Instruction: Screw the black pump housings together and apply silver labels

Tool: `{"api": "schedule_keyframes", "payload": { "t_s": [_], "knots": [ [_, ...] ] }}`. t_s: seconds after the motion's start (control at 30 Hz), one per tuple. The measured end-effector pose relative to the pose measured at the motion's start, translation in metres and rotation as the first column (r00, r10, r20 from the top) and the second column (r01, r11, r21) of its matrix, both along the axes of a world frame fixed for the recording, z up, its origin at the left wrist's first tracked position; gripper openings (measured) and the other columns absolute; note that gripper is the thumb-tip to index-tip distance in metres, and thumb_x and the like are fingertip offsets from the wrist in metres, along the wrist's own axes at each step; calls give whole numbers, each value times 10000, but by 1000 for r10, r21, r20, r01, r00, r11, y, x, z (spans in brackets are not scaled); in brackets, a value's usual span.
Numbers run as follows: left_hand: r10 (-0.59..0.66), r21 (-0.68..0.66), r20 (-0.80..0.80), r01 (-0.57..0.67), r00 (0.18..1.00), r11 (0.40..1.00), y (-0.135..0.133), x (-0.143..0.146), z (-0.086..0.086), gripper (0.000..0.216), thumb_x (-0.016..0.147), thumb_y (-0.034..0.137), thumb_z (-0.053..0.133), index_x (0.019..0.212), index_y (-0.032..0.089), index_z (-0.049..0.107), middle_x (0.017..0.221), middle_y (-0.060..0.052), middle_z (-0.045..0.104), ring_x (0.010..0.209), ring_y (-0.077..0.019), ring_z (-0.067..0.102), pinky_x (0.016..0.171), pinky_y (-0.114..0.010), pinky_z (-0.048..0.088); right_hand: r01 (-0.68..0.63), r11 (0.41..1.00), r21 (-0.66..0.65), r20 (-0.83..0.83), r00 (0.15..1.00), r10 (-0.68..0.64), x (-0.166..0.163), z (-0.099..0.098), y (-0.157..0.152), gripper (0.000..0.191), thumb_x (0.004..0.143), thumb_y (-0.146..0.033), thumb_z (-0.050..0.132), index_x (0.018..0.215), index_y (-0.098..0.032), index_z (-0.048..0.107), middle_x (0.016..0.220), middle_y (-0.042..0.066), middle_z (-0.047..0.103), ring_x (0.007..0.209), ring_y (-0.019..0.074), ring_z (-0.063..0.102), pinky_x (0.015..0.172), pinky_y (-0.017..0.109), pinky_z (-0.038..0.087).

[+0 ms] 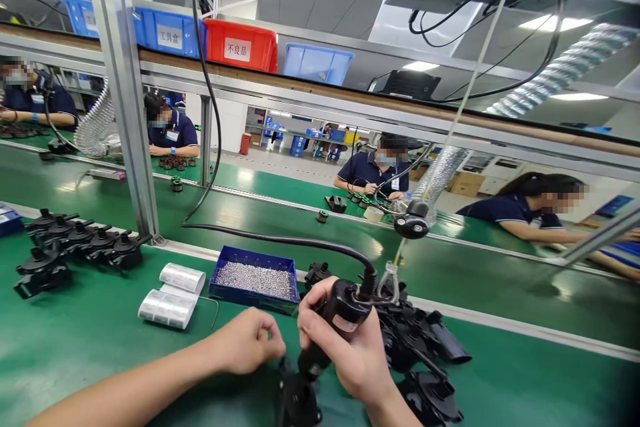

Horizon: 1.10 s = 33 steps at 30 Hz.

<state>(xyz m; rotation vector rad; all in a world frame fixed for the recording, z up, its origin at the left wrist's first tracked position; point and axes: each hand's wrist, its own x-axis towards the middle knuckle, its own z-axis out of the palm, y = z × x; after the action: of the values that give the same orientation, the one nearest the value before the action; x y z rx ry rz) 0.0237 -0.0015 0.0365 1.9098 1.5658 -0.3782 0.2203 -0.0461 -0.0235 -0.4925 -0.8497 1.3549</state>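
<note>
My right hand (357, 357) is wrapped around a black electric screwdriver (351, 299), held upright with its cable and hanging hook at the top. Its lower end points down at a black plastic part (297, 405), which is blurred and cut off by the bottom edge. Whether the tip touches that part I cannot tell. My left hand (254, 341) is closed, thumb and fingertips together, just left of the screwdriver; anything between the fingertips is hidden. Beyond it stands a blue box (253, 300) full of small metal screws (256, 280).
A roll of white labels (173, 307) lies left of the screw box. Black plastic assemblies are grouped at the left (80, 240) and right (430, 397). The screwdriver cable (280, 237) runs across the bench. Several co-workers sit beyond the metal frame (123, 93).
</note>
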Motion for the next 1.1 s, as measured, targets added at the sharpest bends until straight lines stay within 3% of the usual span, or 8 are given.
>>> {"api": "schedule_keyframes", "payload": {
  "t_s": [0.13, 0.33, 0.53, 0.7, 0.8, 0.93, 1.0, 1.1],
  "knots": [
    [-136, 339, -384, 276, 913, 899, 18, -13, 29, 130, 910, 162, 598, 948, 176, 722, 936, -60, 708, 910, -243, 622, 756, -349, 334, -35, 983, -181, 73, 996, 49, 12, 16, -8, 663, 745, -687, 799, 979, -129, 531, 702, 19, 629, 636, 39, 610, 665, 119, 530],
    [-137, 193, -634, 326, 761, 925, 28, -30, 30, 205, 847, 81, 700, 1019, 141, 795, 1092, -149, 752, 1079, -406, 712, 899, -470, 530, -59, 969, -238, 167, 981, 101, 18, 31, -16, 846, 644, -891, 744, 970, -132, 563, 743, 4, 590, 674, 26, 579, 694, 130, 494],
    [-182, 97, -681, 335, 709, 937, 21, -21, 23, 206, 887, 55, 645, 1022, 86, 797, 1072, -159, 752, 1091, -402, 721, 968, -520, 575, -77, 983, -164, 121, 988, 98, 26, 12, -8, 713, 701, -748, 809, 915, -116, 559, 694, 14, 597, 625, 35, 592, 656, 128, 508],
    [-187, 82, -722, 350, 667, 933, 10, -10, 11, 351, 833, -52, 576, 1139, -10, 742, 1198, -260, 672, 1146, -443, 687, 1008, -588, 553, 198, 971, -137, 174, 969, -173, 38, -5, -1, 629, 750, -687, 792, 934, -134, 557, 652, 30, 607, 598, 58, 603, 610, 141, 540],
    [-181, 89, -705, 339, 685, 936, 3, -7, 6, 471, 784, -86, 582, 1240, -73, 696, 1249, -314, 626, 1137, -483, 669, 996, -650, 527, 379, 896, -232, 285, 907, -310, 31, -11, 10, 644, 732, -720, 788, 932, -130, 622, 689, 17, 585, 663, 16, 572, 668, 106, 486],
    [-134, 164, -508, 249, 851, 954, 3, -8, 11, 348, 822, -40, 503, 1117, 36, 670, 1146, -205, 675, 1127, -453, 675, 1000, -628, 521, 316, 932, -179, 258, 929, -265, 12, -24, 34, 735, 672, -776, 786, 882, -89, 633, 694, 69, 621, 630, 56, 587, 631, 154, 521],
    [-47, 102, -298, 81, 953, 991, 6, -10, 12, 192, 843, 32, 470, 963, 136, 576, 955, -79, 649, 874, -324, 727, 771, -463, 596, 231, 965, -124, 144, 966, -213, 7, -28, 39, 671, 714, -706, 803, 895, -95, 595, 670, 72, 632, 614, 79, 620, 629, 165, 551],
    [167, -184, -36, -170, 985, 968, 13, -12, 3, 104, 750, 127, 478, 849, 161, 482, 739, -6, 522, 474, -159, 569, 395, -258, 383, 213, 976, 53, -26, 977, -212, 6, -29, 34, 466, 838, -512, 772, 895, -119, 528, 654, 28, 620, 574, 86, 632, 586, 180, 558]
  ]
}}
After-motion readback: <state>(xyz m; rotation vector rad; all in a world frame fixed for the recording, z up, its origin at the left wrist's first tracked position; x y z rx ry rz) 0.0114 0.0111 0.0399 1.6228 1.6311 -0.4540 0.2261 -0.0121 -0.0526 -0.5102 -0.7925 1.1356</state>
